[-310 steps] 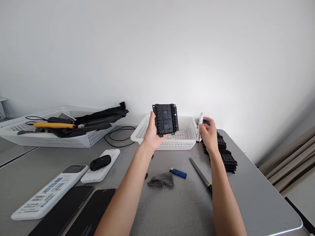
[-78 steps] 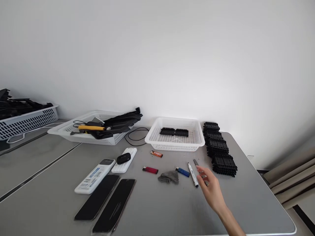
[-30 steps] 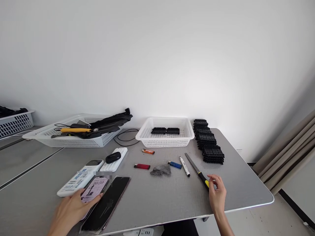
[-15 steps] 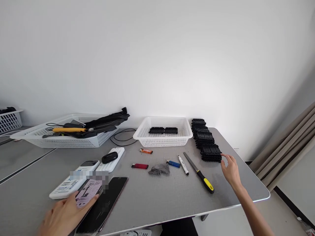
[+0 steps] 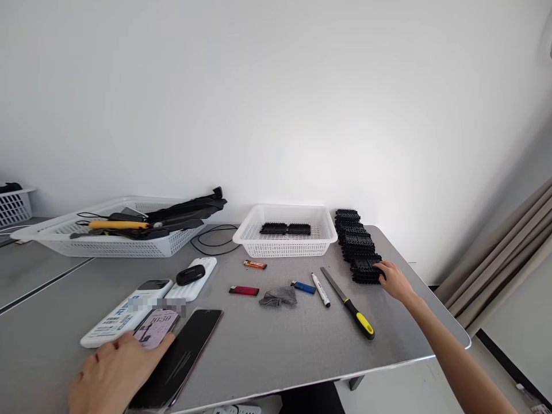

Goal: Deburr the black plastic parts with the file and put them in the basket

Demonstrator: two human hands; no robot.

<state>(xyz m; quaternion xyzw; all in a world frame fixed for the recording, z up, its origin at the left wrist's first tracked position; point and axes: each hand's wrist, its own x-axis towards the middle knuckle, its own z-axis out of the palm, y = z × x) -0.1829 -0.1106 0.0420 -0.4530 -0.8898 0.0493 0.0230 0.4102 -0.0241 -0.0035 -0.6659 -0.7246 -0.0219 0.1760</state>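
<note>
My left hand [image 5: 123,368] curls around a phone [image 5: 157,329] with a lit pink lock screen, its thumb along the right edge. Just beside it lies a second phone [image 5: 183,353] with a dark screen. At the far right, my right hand [image 5: 393,280] pinches the right edge of the front stack of black ridged plastic pieces [image 5: 364,269]; its fingertips are partly hidden. More stacks of these pieces [image 5: 351,230] run back towards the wall. Two similar black pieces [image 5: 285,229] lie in a white basket [image 5: 284,248].
In front of the basket are an orange lighter [image 5: 255,264], a red lighter [image 5: 244,291], a grey cloth [image 5: 279,296], a blue lighter [image 5: 303,287], a marker [image 5: 321,290] and a file [image 5: 356,313]. White power banks [image 5: 127,316] and a fuller basket [image 5: 129,248] stand left.
My right hand has moved left and slightly up onto the front stack, and its fingers have closed at the edge. My left hand stays on the lit phone.
</note>
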